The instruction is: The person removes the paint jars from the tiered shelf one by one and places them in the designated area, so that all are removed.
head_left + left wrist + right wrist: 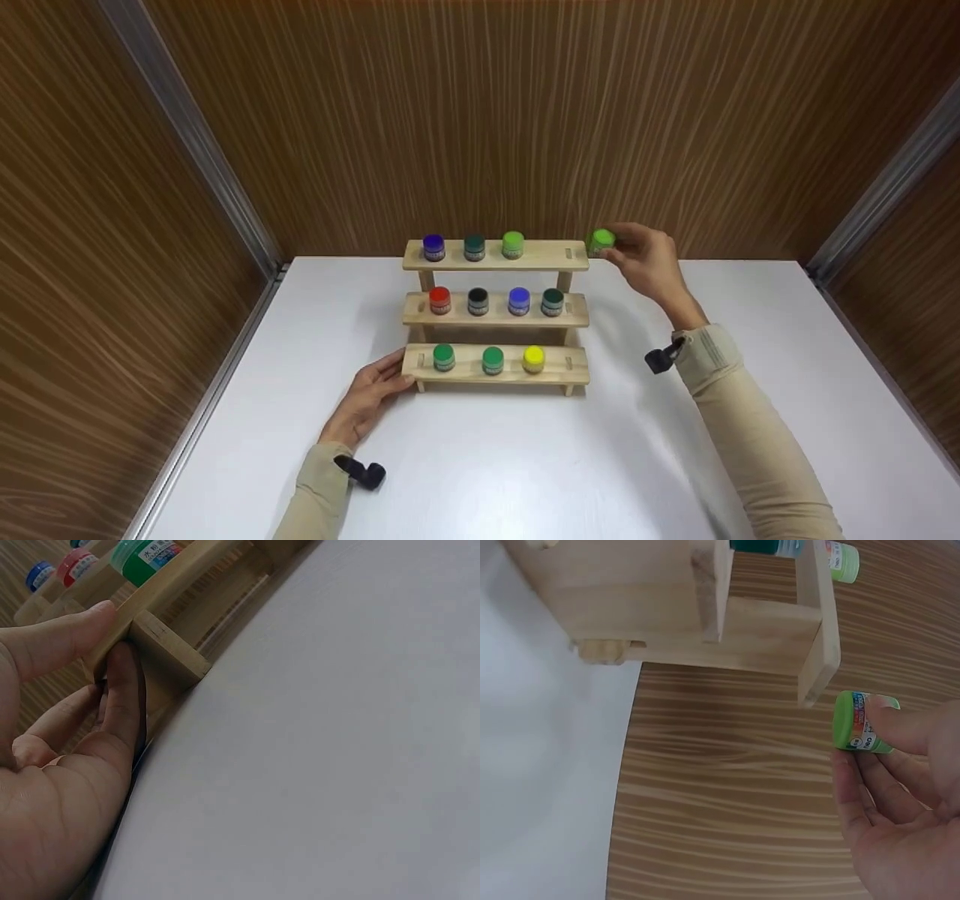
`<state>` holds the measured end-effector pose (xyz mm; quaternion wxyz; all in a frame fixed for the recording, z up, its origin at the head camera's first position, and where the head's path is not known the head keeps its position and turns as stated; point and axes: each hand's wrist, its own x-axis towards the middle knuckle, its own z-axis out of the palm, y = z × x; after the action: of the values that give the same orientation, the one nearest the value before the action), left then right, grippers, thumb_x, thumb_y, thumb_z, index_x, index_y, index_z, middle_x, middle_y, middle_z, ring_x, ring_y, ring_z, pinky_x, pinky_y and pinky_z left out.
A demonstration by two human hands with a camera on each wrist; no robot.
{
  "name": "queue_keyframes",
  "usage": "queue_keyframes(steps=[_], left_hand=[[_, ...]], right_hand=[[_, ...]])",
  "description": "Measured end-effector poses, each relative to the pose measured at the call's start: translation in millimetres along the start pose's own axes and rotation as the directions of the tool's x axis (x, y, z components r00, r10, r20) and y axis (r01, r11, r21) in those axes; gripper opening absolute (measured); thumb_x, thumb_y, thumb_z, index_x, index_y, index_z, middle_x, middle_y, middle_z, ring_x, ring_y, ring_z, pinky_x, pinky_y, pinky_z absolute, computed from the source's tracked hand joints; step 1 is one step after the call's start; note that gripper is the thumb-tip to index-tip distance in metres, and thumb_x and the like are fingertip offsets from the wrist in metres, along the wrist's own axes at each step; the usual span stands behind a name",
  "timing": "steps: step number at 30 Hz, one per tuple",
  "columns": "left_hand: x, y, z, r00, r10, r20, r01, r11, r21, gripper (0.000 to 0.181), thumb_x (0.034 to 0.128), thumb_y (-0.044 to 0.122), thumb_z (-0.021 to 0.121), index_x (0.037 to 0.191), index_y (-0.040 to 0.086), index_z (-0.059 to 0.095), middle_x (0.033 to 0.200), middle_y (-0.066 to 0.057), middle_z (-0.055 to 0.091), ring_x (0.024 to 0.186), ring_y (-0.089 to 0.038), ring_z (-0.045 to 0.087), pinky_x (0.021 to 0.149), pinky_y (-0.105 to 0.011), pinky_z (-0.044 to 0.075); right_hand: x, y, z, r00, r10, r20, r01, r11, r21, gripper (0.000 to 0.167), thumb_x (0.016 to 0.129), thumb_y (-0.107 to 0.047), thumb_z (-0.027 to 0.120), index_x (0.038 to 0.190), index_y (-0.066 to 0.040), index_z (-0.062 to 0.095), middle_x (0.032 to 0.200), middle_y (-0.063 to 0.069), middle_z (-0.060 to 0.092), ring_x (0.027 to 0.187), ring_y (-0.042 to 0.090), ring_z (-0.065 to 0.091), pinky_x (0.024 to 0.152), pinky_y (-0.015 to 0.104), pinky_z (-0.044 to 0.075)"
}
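A three-tier wooden rack (491, 375) stands on the white table and bears small paint jars. My left hand (369, 397) grips the left end of its lowest shelf, thumb on top and fingers underneath in the left wrist view. Just off the right end of the top shelf, my right hand (646, 259) pinches a light green paint jar (862, 721) between thumb and fingers. The top shelf holds a dark blue jar (433, 247), a dark green jar (474, 247) and another light green jar (513, 245).
On the middle shelf stand a red jar (440, 300), a black jar (478, 301), a violet jar (519, 301) and a dark teal jar (552, 301). Two green jars and a yellow jar (533, 358) sit below. A wood-grain wall (495, 120) rises behind the table (480, 465).
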<state>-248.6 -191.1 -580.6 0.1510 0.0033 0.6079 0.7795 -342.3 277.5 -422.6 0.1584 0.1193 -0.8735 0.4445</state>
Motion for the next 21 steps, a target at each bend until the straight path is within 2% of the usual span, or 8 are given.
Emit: queue_keyframes(steps=[2, 4, 6, 11, 13, 21], left_hand=[[-0.3, 0.2, 0.0, 1.0, -0.006, -0.002, 0.006, 1.0, -0.001, 0.076, 0.0975, -0.001, 0.072, 0.164, -0.005, 0.034, 0.166, -0.029, 0.039, 0.14, -0.024, 0.056, 0.109, -0.024, 0.053], [-0.5, 0.4, -0.1, 1.0, -0.008, -0.001, 0.008, 1.0, -0.003, 0.077, 0.0973, -0.001, 0.072, 0.164, -0.005, 0.034, 0.166, -0.029, 0.038, 0.139, -0.023, 0.057, 0.109, -0.024, 0.053], [-0.5, 0.1, -0.3, 1.0, -0.006, 0.0, 0.006, 1.0, -0.005, 0.077, 0.0973, -0.002, 0.072, 0.164, -0.005, 0.033, 0.167, -0.029, 0.038, 0.139, -0.023, 0.057, 0.108, -0.024, 0.053], [-0.5, -0.4, -1.1, 1.0, -0.004, -0.011, 0.004, 1.0, -0.011, 0.076, 0.0975, -0.002, 0.071, 0.163, -0.006, 0.034, 0.167, -0.03, 0.037, 0.14, -0.024, 0.056, 0.108, -0.024, 0.054], [-0.5, -0.6, -1.1, 1.0, -0.009, -0.019, 0.009, 1.0, -0.015, 0.076, 0.0971, -0.002, 0.072, 0.163, -0.005, 0.035, 0.167, -0.029, 0.038, 0.141, -0.026, 0.055, 0.108, -0.024, 0.054], [-0.4, -1.2, -0.6, 1.0, -0.001, -0.009, 0.001, 1.0, -0.011, 0.076, 0.0967, -0.002, 0.072, 0.163, -0.005, 0.035, 0.167, -0.028, 0.038, 0.14, -0.024, 0.056, 0.11, -0.024, 0.053]], right_hand=[[-2.0, 5, -1, 1.0, -0.009, -0.015, 0.009, 1.0, 0.001, 0.039, 0.1, -0.005, 0.075, 0.137, 0.003, 0.068, 0.13, 0.024, 0.072, 0.116, 0.037, 0.071, 0.09, 0.013, 0.055], [-3.3, 10, -1, 0.999, -0.021, -0.031, 0.021, 1.0, 0.006, 0.038, 0.099, -0.004, 0.075, 0.136, 0.004, 0.068, 0.129, 0.024, 0.072, 0.116, 0.037, 0.071, 0.088, 0.009, 0.052], [-4.7, 14, -2, 0.999, -0.022, -0.039, 0.023, 1.0, 0.012, 0.038, 0.099, -0.003, 0.075, 0.136, 0.004, 0.068, 0.129, 0.024, 0.072, 0.117, 0.037, 0.071, 0.092, 0.013, 0.055], [-8.0, 24, -2, 1.0, 0.018, -0.021, -0.018, 1.0, 0.019, 0.04, 0.1, -0.003, 0.073, 0.139, 0.005, 0.065, 0.133, 0.024, 0.07, 0.122, 0.039, 0.069, 0.107, 0.045, 0.058], [-11.0, 30, -1, 0.999, 0.031, -0.009, -0.031, 0.999, 0.011, 0.041, 0.101, -0.003, 0.072, 0.141, 0.005, 0.064, 0.134, 0.025, 0.069, 0.124, 0.041, 0.068, 0.108, 0.052, 0.056], [-22.2, 55, 7, 0.999, 0.048, 0.016, -0.048, 0.999, -0.023, 0.04, 0.1, 0.002, 0.071, 0.139, 0.008, 0.064, 0.132, 0.028, 0.07, 0.122, 0.042, 0.069, 0.105, 0.05, 0.058]])
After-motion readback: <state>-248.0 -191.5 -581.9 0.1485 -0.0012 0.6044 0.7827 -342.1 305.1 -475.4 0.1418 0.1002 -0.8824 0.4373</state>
